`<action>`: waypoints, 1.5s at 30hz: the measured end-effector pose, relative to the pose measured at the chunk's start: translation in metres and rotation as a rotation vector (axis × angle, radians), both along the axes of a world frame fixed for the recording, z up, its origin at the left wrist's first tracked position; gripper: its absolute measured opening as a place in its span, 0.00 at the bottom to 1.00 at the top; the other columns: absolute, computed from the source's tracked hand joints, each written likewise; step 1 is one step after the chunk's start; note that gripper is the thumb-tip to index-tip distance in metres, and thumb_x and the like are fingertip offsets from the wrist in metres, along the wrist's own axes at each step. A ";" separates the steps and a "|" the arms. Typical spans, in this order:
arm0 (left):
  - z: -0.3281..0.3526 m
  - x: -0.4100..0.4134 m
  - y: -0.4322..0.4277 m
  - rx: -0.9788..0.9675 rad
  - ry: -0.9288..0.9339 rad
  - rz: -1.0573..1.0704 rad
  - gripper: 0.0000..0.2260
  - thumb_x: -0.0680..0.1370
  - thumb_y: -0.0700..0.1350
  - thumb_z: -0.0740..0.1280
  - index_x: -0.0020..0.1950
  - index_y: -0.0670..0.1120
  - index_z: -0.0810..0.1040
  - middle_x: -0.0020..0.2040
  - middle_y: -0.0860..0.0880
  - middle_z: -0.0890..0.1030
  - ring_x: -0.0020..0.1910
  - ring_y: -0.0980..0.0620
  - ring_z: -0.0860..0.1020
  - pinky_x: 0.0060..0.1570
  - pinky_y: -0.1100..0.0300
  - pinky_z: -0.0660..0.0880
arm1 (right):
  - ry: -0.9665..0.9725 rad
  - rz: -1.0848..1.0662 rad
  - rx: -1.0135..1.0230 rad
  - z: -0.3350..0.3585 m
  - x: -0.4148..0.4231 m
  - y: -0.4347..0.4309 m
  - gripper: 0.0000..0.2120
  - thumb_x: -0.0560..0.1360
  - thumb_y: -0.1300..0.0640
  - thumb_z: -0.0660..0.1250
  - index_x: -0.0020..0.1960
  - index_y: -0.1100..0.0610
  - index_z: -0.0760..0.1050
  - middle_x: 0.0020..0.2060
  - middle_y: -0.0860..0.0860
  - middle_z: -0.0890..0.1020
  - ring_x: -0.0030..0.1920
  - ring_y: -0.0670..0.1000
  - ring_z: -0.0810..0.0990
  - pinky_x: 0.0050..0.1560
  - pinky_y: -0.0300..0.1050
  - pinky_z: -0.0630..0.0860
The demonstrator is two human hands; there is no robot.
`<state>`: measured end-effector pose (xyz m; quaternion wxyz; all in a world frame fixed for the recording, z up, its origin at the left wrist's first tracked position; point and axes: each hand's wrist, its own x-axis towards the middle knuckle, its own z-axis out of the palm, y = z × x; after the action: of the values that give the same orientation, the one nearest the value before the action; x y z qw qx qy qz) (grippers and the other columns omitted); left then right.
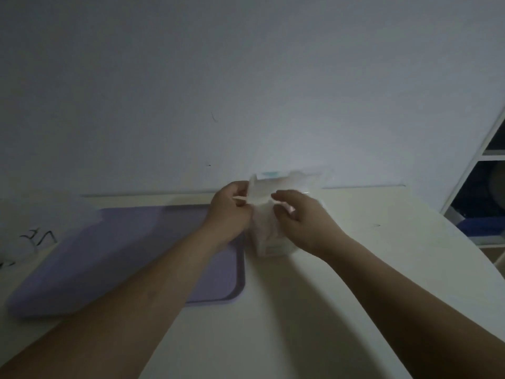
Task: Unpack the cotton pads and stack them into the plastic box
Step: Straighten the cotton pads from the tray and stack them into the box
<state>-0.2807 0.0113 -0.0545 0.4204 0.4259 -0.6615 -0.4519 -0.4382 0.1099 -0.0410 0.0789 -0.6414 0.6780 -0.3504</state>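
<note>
Plastic-wrapped, the pack of cotton pads [263, 231] stands upright between my hands, left hand [229, 206] and right hand [300, 217] each pinching its top edge, seemingly so I can pull it open.

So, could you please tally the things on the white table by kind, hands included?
Lilac flat plastic tray: 1
White soft-wrapped cotton pad pack, in both hands' grip: 1
Pale translucent item with black marks, far left: 1
Hands: 2, left hand and right hand
Total: 5
</note>
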 end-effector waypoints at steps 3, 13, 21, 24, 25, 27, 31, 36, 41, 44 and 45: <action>-0.005 0.002 0.009 -0.034 -0.043 -0.035 0.14 0.77 0.39 0.70 0.60 0.52 0.81 0.53 0.52 0.86 0.53 0.55 0.84 0.48 0.64 0.82 | -0.086 -0.225 -0.259 0.000 -0.012 0.013 0.10 0.80 0.57 0.67 0.55 0.53 0.86 0.53 0.48 0.85 0.53 0.48 0.83 0.53 0.39 0.76; -0.023 0.002 0.028 -0.094 -0.238 -0.023 0.32 0.79 0.53 0.68 0.81 0.53 0.62 0.74 0.53 0.73 0.66 0.53 0.78 0.70 0.47 0.74 | -0.785 -0.462 -0.154 -0.027 -0.033 0.038 0.24 0.84 0.54 0.58 0.80 0.54 0.67 0.70 0.50 0.77 0.68 0.52 0.76 0.72 0.54 0.72; -0.017 0.004 0.041 -0.429 -0.377 0.053 0.32 0.75 0.36 0.70 0.78 0.49 0.68 0.77 0.51 0.67 0.75 0.51 0.69 0.72 0.59 0.67 | -0.802 -0.340 -0.223 -0.024 -0.014 0.042 0.26 0.86 0.41 0.56 0.83 0.47 0.64 0.76 0.45 0.72 0.73 0.43 0.69 0.69 0.41 0.63; -0.018 0.016 0.045 -0.595 -0.425 -0.011 0.25 0.74 0.35 0.69 0.71 0.48 0.77 0.72 0.51 0.73 0.70 0.52 0.73 0.68 0.66 0.66 | -0.813 -0.351 -0.215 -0.029 -0.016 0.043 0.22 0.85 0.42 0.62 0.77 0.46 0.72 0.69 0.46 0.78 0.65 0.45 0.78 0.63 0.42 0.71; -0.020 0.020 0.046 -0.632 -0.433 -0.030 0.22 0.75 0.35 0.70 0.69 0.47 0.79 0.71 0.50 0.76 0.69 0.52 0.74 0.67 0.68 0.65 | -0.794 -0.365 -0.208 -0.031 -0.017 0.043 0.20 0.84 0.44 0.63 0.74 0.47 0.75 0.66 0.47 0.80 0.62 0.47 0.80 0.59 0.42 0.73; -0.023 0.026 0.049 -0.664 -0.425 -0.062 0.19 0.75 0.36 0.71 0.66 0.45 0.82 0.69 0.50 0.79 0.68 0.52 0.76 0.67 0.73 0.64 | -0.777 -0.380 -0.212 -0.035 -0.018 0.045 0.19 0.84 0.47 0.64 0.73 0.50 0.77 0.64 0.48 0.82 0.61 0.48 0.81 0.54 0.39 0.74; -0.018 0.033 0.052 -0.568 -0.319 -0.129 0.17 0.75 0.37 0.72 0.64 0.43 0.84 0.63 0.55 0.81 0.69 0.61 0.74 0.67 0.78 0.61 | -0.776 -0.394 -0.218 -0.036 -0.017 0.047 0.18 0.85 0.50 0.64 0.72 0.54 0.77 0.65 0.47 0.82 0.63 0.47 0.81 0.52 0.33 0.73; -0.018 0.036 0.046 -0.573 -0.338 -0.141 0.20 0.76 0.40 0.76 0.67 0.45 0.82 0.68 0.53 0.80 0.70 0.59 0.74 0.73 0.68 0.65 | -0.794 -0.403 -0.220 -0.035 -0.017 0.046 0.18 0.84 0.50 0.65 0.72 0.53 0.77 0.64 0.48 0.83 0.62 0.49 0.82 0.63 0.45 0.77; -0.015 0.031 0.044 -0.565 -0.347 -0.089 0.21 0.72 0.40 0.80 0.64 0.44 0.84 0.65 0.48 0.83 0.66 0.52 0.80 0.71 0.58 0.72 | -0.802 -0.404 -0.223 -0.035 -0.013 0.048 0.18 0.83 0.49 0.65 0.72 0.51 0.77 0.63 0.49 0.82 0.58 0.47 0.83 0.56 0.42 0.78; -0.010 0.035 0.049 -0.619 -0.433 -0.128 0.22 0.73 0.46 0.80 0.65 0.43 0.83 0.66 0.50 0.82 0.67 0.53 0.79 0.67 0.74 0.64 | -0.785 -0.392 -0.224 -0.035 -0.012 0.051 0.17 0.84 0.49 0.65 0.72 0.49 0.76 0.58 0.46 0.82 0.52 0.39 0.81 0.43 0.32 0.74; -0.009 0.038 0.051 -0.619 -0.445 -0.153 0.24 0.73 0.49 0.80 0.66 0.44 0.83 0.67 0.52 0.81 0.67 0.56 0.77 0.66 0.78 0.61 | -0.778 -0.388 -0.224 -0.035 -0.013 0.052 0.16 0.84 0.50 0.65 0.71 0.48 0.76 0.56 0.44 0.82 0.50 0.38 0.81 0.40 0.30 0.74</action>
<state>-0.2430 0.0621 -0.0640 0.3401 0.3160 -0.8716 -0.1577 -0.4508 0.1618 -0.0760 0.1911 -0.3277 0.6635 -0.6449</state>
